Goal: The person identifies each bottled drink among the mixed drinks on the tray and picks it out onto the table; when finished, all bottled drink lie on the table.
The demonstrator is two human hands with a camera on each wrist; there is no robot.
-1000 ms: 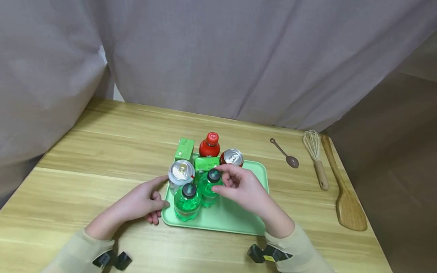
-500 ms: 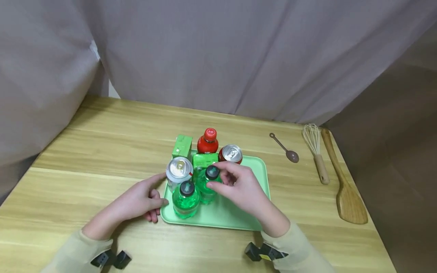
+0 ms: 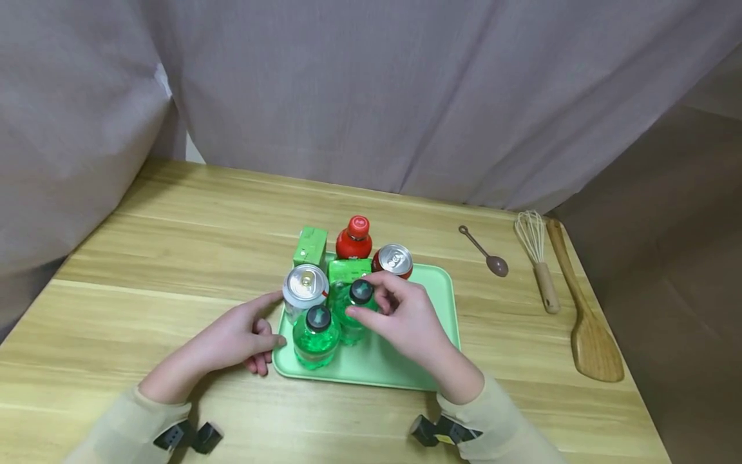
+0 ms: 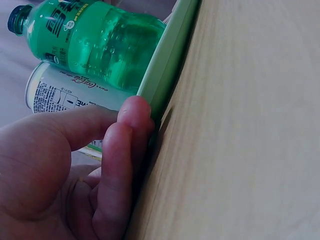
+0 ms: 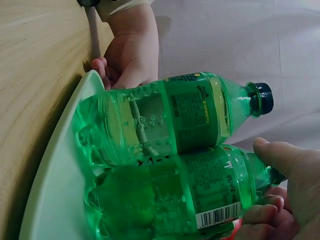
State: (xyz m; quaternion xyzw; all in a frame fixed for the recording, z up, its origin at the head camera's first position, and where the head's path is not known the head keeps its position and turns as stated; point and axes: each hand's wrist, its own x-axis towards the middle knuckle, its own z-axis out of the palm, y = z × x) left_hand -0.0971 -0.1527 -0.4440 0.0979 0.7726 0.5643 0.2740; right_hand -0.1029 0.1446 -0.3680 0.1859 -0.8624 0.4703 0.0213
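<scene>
On a pale green tray [image 3: 400, 370] stand two green plastic soda bottles with black caps. My right hand [image 3: 408, 316] holds the right bottle [image 3: 351, 334] near its neck, thumb on the near side and fingers beyond. The left bottle [image 3: 315, 341] stands upright beside it, touching or nearly so in the right wrist view. At the tray's left edge, my left hand [image 3: 234, 341] grips the rim, thumb [image 4: 132, 112] against it. Its index finger reaches toward a silver can [image 3: 305, 287] behind the left bottle.
Also grouped at the tray's back are two green cartons [image 3: 311, 246], a red-capped bottle [image 3: 354, 241] and a red can [image 3: 394, 260]. A brown spoon [image 3: 487, 254], whisk [image 3: 540, 267] and wooden spatula [image 3: 591, 341] lie at right. A grey curtain [image 3: 324, 96] hangs behind.
The whole scene has shifted slightly upward in the head view. My right thumb sits a little further left across the bottle; the left hand keeps its place at the tray.
</scene>
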